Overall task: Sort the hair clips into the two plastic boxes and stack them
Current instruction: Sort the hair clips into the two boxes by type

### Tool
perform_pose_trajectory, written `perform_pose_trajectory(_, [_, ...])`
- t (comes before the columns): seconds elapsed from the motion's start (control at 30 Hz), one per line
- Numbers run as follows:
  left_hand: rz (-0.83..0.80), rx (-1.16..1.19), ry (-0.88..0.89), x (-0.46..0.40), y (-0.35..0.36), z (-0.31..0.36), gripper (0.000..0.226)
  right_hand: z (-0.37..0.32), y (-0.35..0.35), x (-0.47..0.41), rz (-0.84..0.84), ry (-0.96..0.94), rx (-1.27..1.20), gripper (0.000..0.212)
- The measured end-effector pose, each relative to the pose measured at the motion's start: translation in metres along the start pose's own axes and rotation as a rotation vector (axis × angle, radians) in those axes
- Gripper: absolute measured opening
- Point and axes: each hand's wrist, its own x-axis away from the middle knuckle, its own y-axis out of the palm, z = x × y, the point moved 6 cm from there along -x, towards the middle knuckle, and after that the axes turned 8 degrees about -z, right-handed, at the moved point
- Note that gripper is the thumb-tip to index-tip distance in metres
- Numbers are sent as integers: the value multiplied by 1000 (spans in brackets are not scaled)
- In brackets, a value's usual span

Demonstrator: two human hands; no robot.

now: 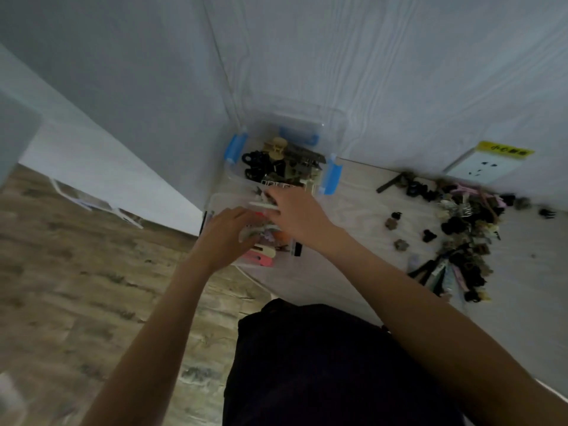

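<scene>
Two clear plastic boxes stand at the table's left end. The far box (333,175) has blue latches and holds dark, black and beige claw clips. The near box (219,199) holds pink, cream and pale clips. Both my hands are inside the near box. My left hand (227,233) has its fingers bent on a pale clip (246,233). My right hand (295,213) reaches across from the right, its fingers on a white flat clip (262,205). A heap of unsorted hair clips (461,235) lies on the table at the right.
The pale table (353,265) stands against a white wall, with a wall socket (482,167) under a yellow label at the right. A few loose small clips (396,226) lie between box and heap. Wood-pattern floor lies to the left; my dark-clothed lap is below.
</scene>
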Motion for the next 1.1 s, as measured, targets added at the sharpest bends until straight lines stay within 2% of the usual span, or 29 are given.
perform_pose_trajectory(0.1, [158,63,-74,16,-15,-8,30,-4,30,-20,6,-22,231,18])
perform_pose_trajectory(0.23, [361,114,-177,28,-36,-10,31,4,57,-26,-64,56,401,26])
perform_pose_trajectory(0.3, [424,141,-152,26,-44,-3,28,5,56,-18,-85,-11,366,32])
perform_pose_trajectory(0.37, [442,158,-93,16,-47,12,26,4,41,1,-92,-100,212,37])
perform_pose_trajectory(0.47, [379,167,10,-11,-40,47,27,18,2,40,47,-133,83,29])
perform_pose_trajectory(0.53, [298,174,116,-33,-27,81,22,47,-19,73,138,-36,89,24])
perform_pose_trajectory(0.67, [94,181,365,-64,15,156,22,127,-32,148,282,309,24,20])
perform_pose_trajectory(0.83, [-244,25,618,-71,104,226,26,199,-11,233,295,724,77,27])
perform_pose_trajectory(0.9, [-311,-32,633,-68,132,238,32,213,-4,261,324,853,138,32])
perform_pose_trajectory(0.97, [-300,-51,577,-67,149,240,33,222,0,280,357,939,142,36])
perform_pose_trajectory(1.03, [-251,-47,524,-67,159,243,33,234,4,291,353,957,90,39])
perform_pose_trajectory(1.1, [-219,-16,460,-69,162,240,32,240,7,288,315,895,69,37])
